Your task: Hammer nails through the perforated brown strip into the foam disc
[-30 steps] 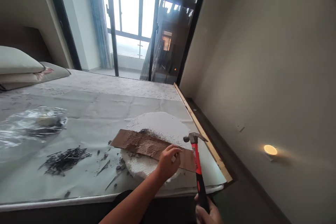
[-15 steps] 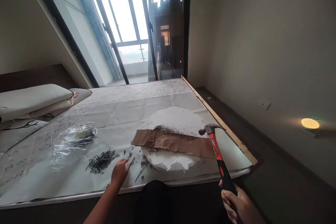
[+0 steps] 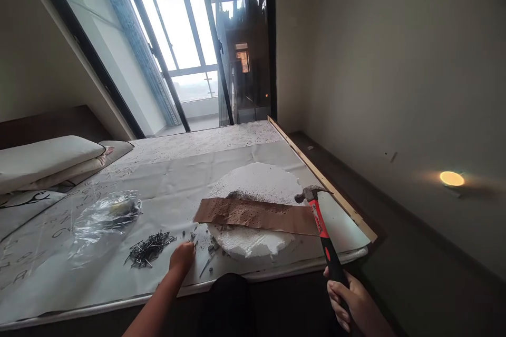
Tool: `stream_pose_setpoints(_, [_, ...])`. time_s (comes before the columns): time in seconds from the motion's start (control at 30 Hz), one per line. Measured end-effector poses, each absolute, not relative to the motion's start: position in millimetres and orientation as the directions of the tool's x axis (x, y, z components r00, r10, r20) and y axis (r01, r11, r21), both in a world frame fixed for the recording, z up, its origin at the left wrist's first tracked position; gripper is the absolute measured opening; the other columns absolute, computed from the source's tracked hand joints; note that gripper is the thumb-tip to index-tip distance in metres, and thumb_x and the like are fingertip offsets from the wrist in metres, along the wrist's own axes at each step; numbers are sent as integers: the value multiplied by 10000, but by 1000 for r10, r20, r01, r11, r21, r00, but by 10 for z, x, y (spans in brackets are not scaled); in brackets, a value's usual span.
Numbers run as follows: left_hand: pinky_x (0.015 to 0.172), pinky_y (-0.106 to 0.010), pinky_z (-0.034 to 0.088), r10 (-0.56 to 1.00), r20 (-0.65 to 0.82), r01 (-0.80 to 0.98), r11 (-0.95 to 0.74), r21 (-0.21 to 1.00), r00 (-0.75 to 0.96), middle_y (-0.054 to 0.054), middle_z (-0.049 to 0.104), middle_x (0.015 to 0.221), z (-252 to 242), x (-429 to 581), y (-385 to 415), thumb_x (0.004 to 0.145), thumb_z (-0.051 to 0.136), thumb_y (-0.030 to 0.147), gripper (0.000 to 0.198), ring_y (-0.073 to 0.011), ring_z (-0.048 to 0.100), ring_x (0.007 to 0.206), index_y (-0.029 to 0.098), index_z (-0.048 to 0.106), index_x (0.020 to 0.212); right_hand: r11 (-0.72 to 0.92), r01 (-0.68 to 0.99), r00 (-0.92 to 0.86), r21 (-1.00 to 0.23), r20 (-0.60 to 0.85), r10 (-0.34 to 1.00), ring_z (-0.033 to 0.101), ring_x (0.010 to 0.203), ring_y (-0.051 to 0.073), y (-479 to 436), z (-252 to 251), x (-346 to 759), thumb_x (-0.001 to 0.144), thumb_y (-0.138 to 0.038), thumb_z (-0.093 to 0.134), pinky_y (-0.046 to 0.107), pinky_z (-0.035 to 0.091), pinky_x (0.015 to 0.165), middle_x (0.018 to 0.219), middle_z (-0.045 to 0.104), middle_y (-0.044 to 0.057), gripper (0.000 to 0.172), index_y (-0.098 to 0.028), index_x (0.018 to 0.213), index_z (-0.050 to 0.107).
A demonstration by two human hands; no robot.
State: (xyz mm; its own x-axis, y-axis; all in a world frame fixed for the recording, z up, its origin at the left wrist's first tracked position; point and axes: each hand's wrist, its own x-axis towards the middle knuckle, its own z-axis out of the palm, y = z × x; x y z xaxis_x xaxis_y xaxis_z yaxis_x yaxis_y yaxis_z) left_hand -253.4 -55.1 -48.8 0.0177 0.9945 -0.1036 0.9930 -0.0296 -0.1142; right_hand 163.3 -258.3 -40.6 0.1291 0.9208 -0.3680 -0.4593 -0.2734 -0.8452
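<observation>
My right hand (image 3: 350, 300) grips the red and black handle of a claw hammer (image 3: 321, 229), whose steel head hovers just past the right end of a brown board (image 3: 256, 215). The board, dotted with nail holes, lies across a round white foam slab (image 3: 256, 187) on the sheet-covered bed. My left hand (image 3: 182, 257) rests near the bed's front edge with fingers curled over loose nails and debris (image 3: 205, 253). A pile of dark nails (image 3: 148, 247) lies just left of that hand.
A crumpled clear plastic bag (image 3: 106, 213) sits left of the nail pile. Pillows (image 3: 43, 160) are stacked at the far left. A wooden strip (image 3: 320, 176) runs along the bed's right edge, beside a wall with a small round light (image 3: 451, 178). Glass doors stand behind.
My left hand left the board and moved left and down to the loose nails by the front edge. The hammer stayed raised by the board's right end. The view swung left.
</observation>
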Motion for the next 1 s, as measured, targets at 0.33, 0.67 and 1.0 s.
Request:
stream_pose_setpoints(0.33, [595, -238, 428, 954, 264, 929, -221, 296, 143, -15, 645, 672, 9, -1969, -568, 757, 439, 316, 173, -158, 600, 609, 194, 555, 797, -256, -466, 134, -847, -354, 926, 269, 271, 29, -2491, -251, 1615, 636, -342, 508, 156, 259, 241, 467, 385, -131, 258, -216, 832, 398])
stream_pose_setpoints(0.67, [559, -228, 458, 870, 318, 542, -486, 685, 378, -39, 681, 749, 329, -60, -452, 740, 524, 348, 229, -136, 604, 610, 197, 694, 716, -259, -471, 118, -843, -351, 929, 274, 272, 28, -2466, -189, 1618, 635, -314, 480, 153, 260, 242, 477, 397, -128, 240, -220, 831, 379])
stream_pose_setpoints(1.0, [671, -251, 438, 890, 238, 537, -428, 727, 388, -24, 697, 741, -32, 563, -218, 741, 545, 346, 217, -158, 610, 706, 200, 702, 705, -291, -434, 109, -853, -370, 923, 252, 281, 22, -2446, -163, 1695, 616, -350, 469, 157, 202, 288, 459, 373, -131, 254, -219, 812, 375])
